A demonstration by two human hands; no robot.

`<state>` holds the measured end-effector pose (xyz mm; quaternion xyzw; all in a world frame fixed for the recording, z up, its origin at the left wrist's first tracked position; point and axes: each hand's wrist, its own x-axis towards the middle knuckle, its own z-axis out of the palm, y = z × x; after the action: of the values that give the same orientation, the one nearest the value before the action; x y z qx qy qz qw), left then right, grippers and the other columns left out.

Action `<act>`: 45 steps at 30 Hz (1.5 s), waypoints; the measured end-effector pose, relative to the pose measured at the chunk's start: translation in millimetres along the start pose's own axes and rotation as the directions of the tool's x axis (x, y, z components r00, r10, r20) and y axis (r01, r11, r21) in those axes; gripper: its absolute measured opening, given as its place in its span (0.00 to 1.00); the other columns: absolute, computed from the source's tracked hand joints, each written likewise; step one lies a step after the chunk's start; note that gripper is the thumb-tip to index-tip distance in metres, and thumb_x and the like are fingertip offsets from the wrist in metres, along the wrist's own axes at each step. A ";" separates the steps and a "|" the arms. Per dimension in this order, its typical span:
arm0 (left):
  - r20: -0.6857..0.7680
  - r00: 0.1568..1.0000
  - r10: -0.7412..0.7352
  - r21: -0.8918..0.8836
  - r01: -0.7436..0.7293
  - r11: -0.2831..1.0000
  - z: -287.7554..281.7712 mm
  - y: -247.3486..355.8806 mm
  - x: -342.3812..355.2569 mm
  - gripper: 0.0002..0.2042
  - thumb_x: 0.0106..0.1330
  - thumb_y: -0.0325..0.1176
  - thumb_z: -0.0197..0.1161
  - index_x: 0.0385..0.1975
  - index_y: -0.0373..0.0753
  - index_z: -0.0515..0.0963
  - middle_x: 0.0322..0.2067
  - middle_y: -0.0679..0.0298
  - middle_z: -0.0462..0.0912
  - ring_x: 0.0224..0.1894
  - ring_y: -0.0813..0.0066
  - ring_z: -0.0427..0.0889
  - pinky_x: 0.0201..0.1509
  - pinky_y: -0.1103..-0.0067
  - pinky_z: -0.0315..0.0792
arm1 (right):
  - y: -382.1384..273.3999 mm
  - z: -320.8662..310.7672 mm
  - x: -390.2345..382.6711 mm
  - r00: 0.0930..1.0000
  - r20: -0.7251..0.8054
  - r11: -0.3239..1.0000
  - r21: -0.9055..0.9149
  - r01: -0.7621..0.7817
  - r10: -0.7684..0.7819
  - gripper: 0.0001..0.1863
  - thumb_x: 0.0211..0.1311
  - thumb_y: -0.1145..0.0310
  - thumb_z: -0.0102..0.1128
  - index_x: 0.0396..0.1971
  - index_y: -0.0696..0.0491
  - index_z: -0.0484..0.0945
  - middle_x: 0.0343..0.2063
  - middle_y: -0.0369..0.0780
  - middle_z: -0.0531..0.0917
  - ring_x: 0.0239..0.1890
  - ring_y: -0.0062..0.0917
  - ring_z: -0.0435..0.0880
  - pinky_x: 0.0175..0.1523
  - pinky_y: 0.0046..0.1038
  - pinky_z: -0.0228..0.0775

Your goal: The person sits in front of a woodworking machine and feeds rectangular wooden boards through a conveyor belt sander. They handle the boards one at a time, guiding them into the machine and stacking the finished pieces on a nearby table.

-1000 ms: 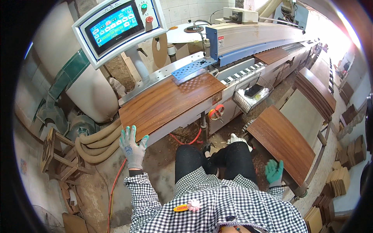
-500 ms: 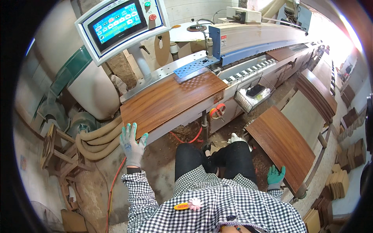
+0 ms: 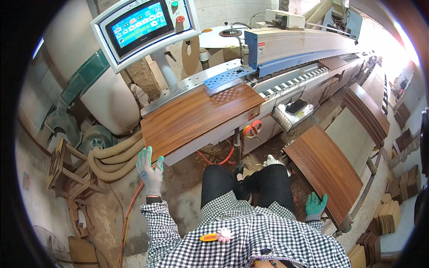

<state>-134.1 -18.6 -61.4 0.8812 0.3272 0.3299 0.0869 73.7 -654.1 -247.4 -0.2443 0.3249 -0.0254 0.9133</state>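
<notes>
A brown wood-grain panel (image 3: 196, 118) lies on the infeed table of a long machine, its far part beneath a blue perforated plate (image 3: 225, 77). Beside the panel's near left corner is my left hand (image 3: 150, 174), in a grey glove with green fingertips. Its fingers are spread and hold nothing; the fingertips are close to the panel's edge, and contact is hard to tell. A second wood-grain panel (image 3: 324, 167) lies on a low rack at the right. My right hand (image 3: 316, 206), in a matching glove, is at that panel's near left edge, fingers apart and not wrapped round it.
A control screen (image 3: 140, 29) with buttons stands at upper left. A wire basket (image 3: 295, 109) and orange tape rolls (image 3: 253, 128) hang on the machine's side. Stacked panels (image 3: 366, 111) sit farther right. Ribbed hoses (image 3: 111, 163), a wooden stool (image 3: 71, 172) and a red hose (image 3: 127, 219) are at left.
My left hand has drawn back slightly from the panel on the machine. My right hand stays by the other panel's edge. The whole view has shifted a little.
</notes>
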 end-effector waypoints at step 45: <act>0.057 0.967 0.249 -0.059 -0.246 0.968 76.6 127.9 53.3 0.33 0.66 0.51 0.64 0.69 0.46 0.66 0.62 0.50 0.74 0.69 0.47 0.65 0.73 0.53 0.49 | -58.0 -3.5 -14.0 0.967 0.135 0.974 -0.040 0.223 -0.216 0.23 0.61 0.57 0.70 0.53 0.49 0.77 0.53 0.38 0.78 0.52 0.35 0.72 0.60 0.39 0.69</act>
<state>11.5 -78.6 -45.0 0.9228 0.2032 0.3179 0.0781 67.1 -703.8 -214.8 -0.3051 0.2363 -0.1013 0.9169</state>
